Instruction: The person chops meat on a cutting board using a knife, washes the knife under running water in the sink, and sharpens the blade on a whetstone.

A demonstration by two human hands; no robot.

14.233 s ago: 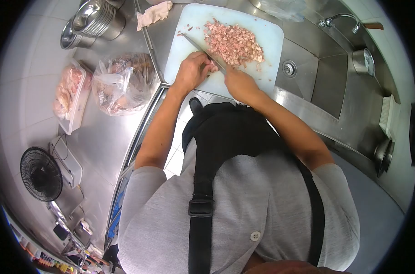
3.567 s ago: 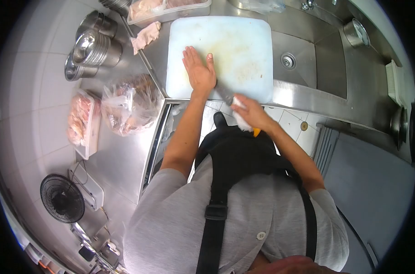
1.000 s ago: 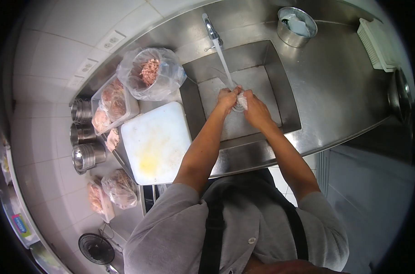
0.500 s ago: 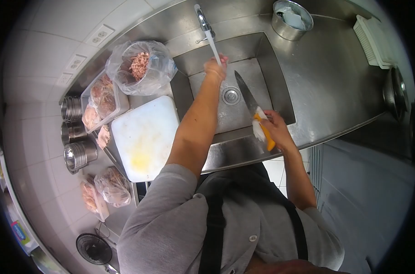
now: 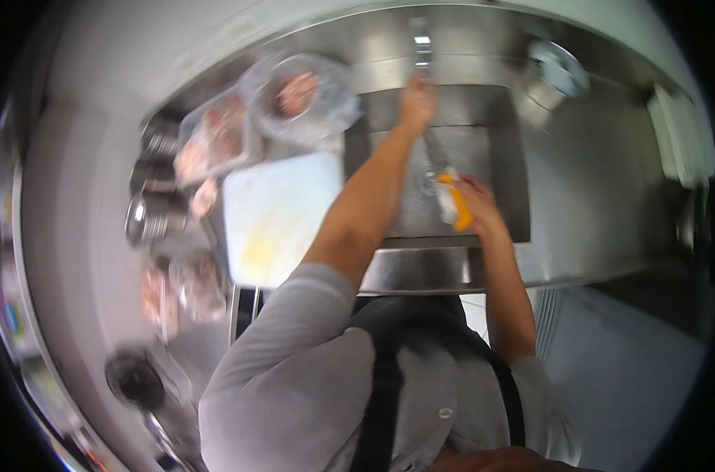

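My left hand (image 5: pixel 419 102) is stretched up to the faucet (image 5: pixel 422 49) at the back of the sink; its fingers are blurred, and whether they grip the faucet is unclear. My right hand (image 5: pixel 477 203) is closed around the orange handle of a knife (image 5: pixel 461 206), together with a white cloth (image 5: pixel 447 206). The knife's blade points up and left over the steel sink (image 5: pixel 508 165), its tip near my left wrist. No water stream is visible. Left of the sink lies a white cutting board (image 5: pixel 283 212) with a yellow stain.
Chopped meat (image 5: pixel 298 94) sits in a bag-lined container behind the board. A plastic tub of meat (image 5: pixel 222 130), steel containers (image 5: pixel 149 220) and a bagged item (image 5: pixel 198 287) are at the left. A steel pot (image 5: pixel 547 82) and white basket (image 5: pixel 681 138) stand right.
Since half a second ago, my left hand has moved from under the running water up to the faucet, and the stream has gone from view. The view has shifted and blurred.
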